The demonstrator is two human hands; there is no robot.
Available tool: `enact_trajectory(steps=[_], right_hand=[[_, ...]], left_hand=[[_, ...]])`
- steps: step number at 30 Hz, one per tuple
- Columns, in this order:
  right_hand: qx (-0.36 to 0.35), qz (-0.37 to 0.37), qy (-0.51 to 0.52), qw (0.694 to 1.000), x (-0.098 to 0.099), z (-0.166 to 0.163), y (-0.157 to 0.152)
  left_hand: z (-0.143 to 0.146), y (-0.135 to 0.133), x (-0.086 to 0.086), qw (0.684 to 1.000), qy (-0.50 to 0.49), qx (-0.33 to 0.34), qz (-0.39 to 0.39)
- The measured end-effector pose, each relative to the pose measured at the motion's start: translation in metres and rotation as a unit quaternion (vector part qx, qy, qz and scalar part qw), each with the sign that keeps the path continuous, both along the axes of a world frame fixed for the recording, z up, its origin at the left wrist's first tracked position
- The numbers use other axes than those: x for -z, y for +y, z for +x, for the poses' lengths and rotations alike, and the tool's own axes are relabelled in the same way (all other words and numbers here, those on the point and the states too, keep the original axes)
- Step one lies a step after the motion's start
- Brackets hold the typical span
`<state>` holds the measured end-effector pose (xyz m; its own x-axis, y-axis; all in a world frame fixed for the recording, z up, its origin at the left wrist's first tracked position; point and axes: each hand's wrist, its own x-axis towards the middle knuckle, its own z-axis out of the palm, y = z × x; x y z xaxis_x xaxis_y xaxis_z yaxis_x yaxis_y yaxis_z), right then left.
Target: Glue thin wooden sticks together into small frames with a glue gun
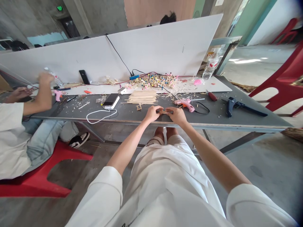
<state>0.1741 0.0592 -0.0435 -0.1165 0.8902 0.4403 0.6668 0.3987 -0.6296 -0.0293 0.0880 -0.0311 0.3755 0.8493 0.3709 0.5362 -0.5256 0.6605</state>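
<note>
My left hand point(153, 114) and my right hand point(177, 115) meet near the table's front edge. Between them is a small piece of wooden sticks point(163, 112), pinched by the fingers of both hands; its exact shape is partly covered. Just left of my left hand, a little square wooden frame point(139, 107) rests on the grey table point(127, 115). Behind it lies a bundle of thin wooden sticks point(142, 97). Beside my right hand is a pink glue gun point(186, 103) with a black cord.
Behind the sticks spreads a heap of small sticks with coloured ends point(153, 81). A phone-like device on a white block point(111, 101) trails a white cable. To the right are a red-handled tool point(212, 96), a dark blue tool point(243, 107) and a bottle point(210, 66). A co-worker point(14, 135) sits left.
</note>
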Motion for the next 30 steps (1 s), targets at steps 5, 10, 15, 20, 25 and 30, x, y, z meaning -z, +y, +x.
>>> enact_trajectory(steps=[5,10,15,20,25,30], right_hand=[[0.010,-0.003,-0.015,1.000,-0.0036,-0.0011,-0.0019],[0.002,-0.019,0.013,1.000,-0.0072,-0.0011,-0.0047],[-0.005,-0.025,0.043,0.999,-0.0049,-0.0017,-0.0021],[-0.003,-0.023,0.043,0.999,-0.0026,-0.0013,-0.0006],[-0.002,-0.019,0.041,0.999,-0.0033,-0.0012,-0.0015],[0.002,-0.021,0.039,0.999,-0.0037,-0.0019,-0.0019]], left_hand=[[0.0006,0.0009,-0.0003,1.000,-0.012,-0.001,-0.012],[-0.0020,-0.0012,-0.0033,0.998,-0.039,0.013,-0.042],[-0.0027,-0.0023,-0.0040,0.998,-0.034,-0.005,-0.048],[-0.0016,-0.0009,-0.0021,0.997,-0.044,-0.018,-0.055],[-0.0004,-0.0007,-0.0008,0.997,-0.053,-0.020,-0.056],[0.0001,-0.0015,-0.0016,0.996,-0.057,-0.022,-0.061]])
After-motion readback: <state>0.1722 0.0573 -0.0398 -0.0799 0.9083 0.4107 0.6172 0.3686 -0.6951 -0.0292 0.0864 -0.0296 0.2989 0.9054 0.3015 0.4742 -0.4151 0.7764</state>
